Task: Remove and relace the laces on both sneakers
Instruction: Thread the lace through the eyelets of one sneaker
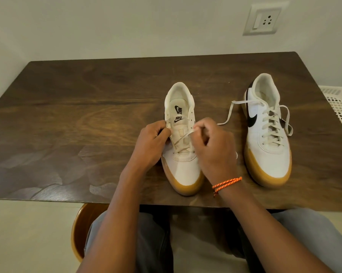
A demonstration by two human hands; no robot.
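Two sneakers (183,138) — two hands (152,143)

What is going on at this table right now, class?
A person seated at a wooden table is working on the lace of the nearer sneaker. The left hand grips that sneaker's side by the eyelets, while the right hand pinches the lace. Only its lowest eyelets are laced; the upper ones are bare. The other sneaker, to the right, is laced all the way up, its ends lying loose and untied.
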